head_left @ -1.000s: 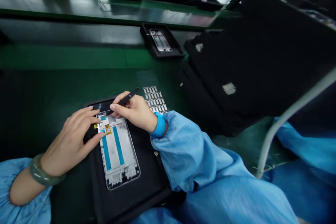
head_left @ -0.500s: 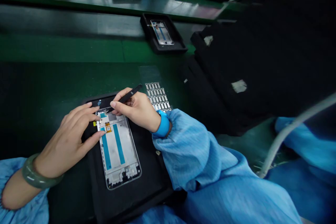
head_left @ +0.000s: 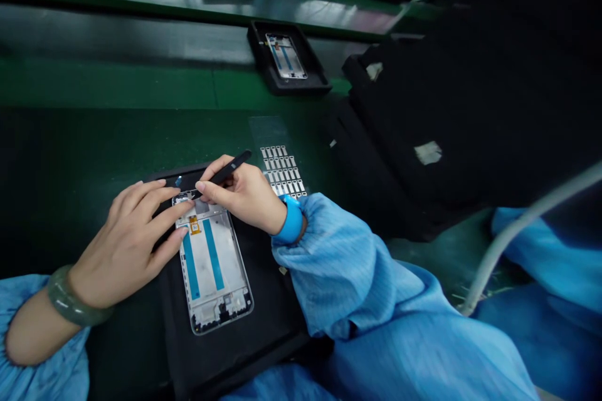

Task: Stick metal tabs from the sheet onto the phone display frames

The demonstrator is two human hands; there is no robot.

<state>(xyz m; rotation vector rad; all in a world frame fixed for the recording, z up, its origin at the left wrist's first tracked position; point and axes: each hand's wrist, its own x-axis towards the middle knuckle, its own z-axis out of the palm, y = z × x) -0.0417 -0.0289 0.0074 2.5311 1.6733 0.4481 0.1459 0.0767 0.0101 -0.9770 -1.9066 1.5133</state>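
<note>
Since 0.5 s ago, our left hand (head_left: 129, 238) has slid inward, and its index finger now reaches over the top left of the frame (head_left: 203, 263); our right hand (head_left: 251, 200) has barely moved.

In the head view, the frame lies on a black pad (head_left: 263, 294), showing 2 blue strips and an orange flex (head_left: 194, 224). Our right grip pinches black tweezers (head_left: 228, 170), their tips lowered near the frame's top end; we cannot tell whether the tips hold anything. Our left grip is spread, the thumb at the frame's left edge. Just beyond our right hand, a sheet of metal pieces (head_left: 283, 170) lies on the green tabletop (head_left: 94, 144). Farther back, a tray (head_left: 301, 86) holds a similar frame (head_left: 286, 57), also with 2 blue strips. A dark stack (head_left: 470, 131) stands to our right, near a grey hose (head_left: 522, 225).
</note>
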